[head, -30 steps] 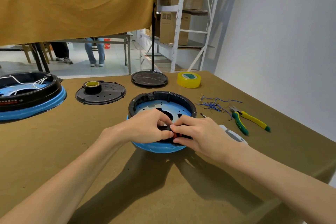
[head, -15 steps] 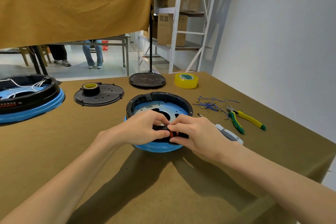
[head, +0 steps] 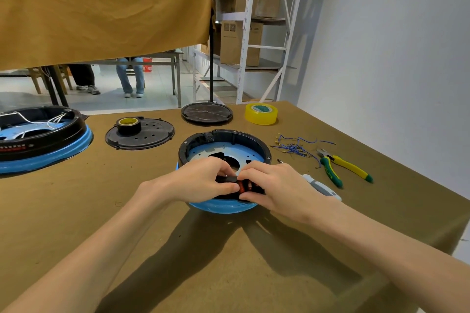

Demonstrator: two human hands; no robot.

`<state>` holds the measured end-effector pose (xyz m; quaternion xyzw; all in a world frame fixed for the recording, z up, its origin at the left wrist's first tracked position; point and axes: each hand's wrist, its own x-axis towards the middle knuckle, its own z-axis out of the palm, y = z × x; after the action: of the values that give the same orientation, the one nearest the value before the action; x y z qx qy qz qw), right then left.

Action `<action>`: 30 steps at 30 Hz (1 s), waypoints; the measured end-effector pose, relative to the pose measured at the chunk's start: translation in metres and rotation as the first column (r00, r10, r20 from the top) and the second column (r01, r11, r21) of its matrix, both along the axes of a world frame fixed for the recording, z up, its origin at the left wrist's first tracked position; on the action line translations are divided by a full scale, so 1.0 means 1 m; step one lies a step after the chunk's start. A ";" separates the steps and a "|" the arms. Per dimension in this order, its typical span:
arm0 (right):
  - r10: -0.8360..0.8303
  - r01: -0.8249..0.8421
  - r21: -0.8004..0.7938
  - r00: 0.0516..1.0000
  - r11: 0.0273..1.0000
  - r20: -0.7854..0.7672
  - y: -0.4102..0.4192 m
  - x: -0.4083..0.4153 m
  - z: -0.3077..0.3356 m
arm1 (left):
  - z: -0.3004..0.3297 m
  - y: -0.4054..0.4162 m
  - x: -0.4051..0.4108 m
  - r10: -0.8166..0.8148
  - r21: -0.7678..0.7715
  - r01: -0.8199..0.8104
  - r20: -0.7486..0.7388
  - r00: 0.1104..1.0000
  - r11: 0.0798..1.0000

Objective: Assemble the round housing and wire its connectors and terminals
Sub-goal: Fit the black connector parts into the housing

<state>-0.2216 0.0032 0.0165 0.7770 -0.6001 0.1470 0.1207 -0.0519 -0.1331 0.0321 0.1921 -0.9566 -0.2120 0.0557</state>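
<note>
A round housing (head: 223,146) with a black rim and a blue base stands in the middle of the table. On its near rim sits a small black and red terminal part (head: 245,185). My left hand (head: 201,180) pinches that part from the left with thumb and curled fingers. My right hand (head: 277,185) pinches it from the right. The fingers hide most of the part and the near rim. A bunch of short blue wires (head: 296,146) with metal ends lies to the right of the housing.
Green and yellow pliers (head: 342,166) and a white and grey tool (head: 321,187) lie right of the housing. Yellow tape (head: 261,113), a black disc (head: 206,113) and a black lid (head: 142,134) with a tape roll sit behind. A second wired housing (head: 38,137) stands far left.
Both hands stay at the near rim on the small part; only the fingers shift slightly. The view has tilted a little.
</note>
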 end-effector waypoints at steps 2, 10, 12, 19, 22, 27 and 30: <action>-0.011 0.011 0.018 1.000 1.000 -0.022 -0.001 0.000 0.002 | 0.000 -0.001 0.000 0.006 -0.011 -0.006 0.005 1.000 1.000; 0.013 -0.014 -0.005 0.981 1.000 -0.195 -0.005 0.004 0.009 | -0.006 0.001 -0.002 0.054 -0.009 -0.054 -0.039 0.998 0.998; 0.021 -0.021 0.002 0.981 1.000 -0.195 -0.008 0.000 0.012 | -0.008 0.000 -0.001 0.048 0.032 -0.046 -0.051 0.998 0.998; -0.015 0.013 0.018 0.995 1.000 0.101 -0.002 -0.006 0.008 | -0.012 -0.002 0.001 -0.004 -0.040 -0.002 -0.152 0.988 0.999; -0.055 0.047 0.040 0.975 0.998 0.216 -0.005 -0.010 0.010 | -0.020 0.001 0.001 0.005 -0.105 -0.031 -0.244 0.970 0.994; -0.089 0.072 0.064 0.948 0.995 0.306 -0.017 -0.007 0.017 | -0.031 -0.001 -0.001 0.046 -0.145 -0.097 -0.318 0.947 0.985; -0.080 0.063 0.068 0.955 0.996 0.285 -0.018 -0.008 0.015 | -0.033 -0.004 -0.001 0.058 -0.159 -0.116 -0.330 0.942 0.980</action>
<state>-0.2298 -0.0147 0.0311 0.7284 -0.6429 0.2364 0.0147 -0.0528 -0.1376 -0.0008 0.1910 -0.9399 -0.1526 0.2382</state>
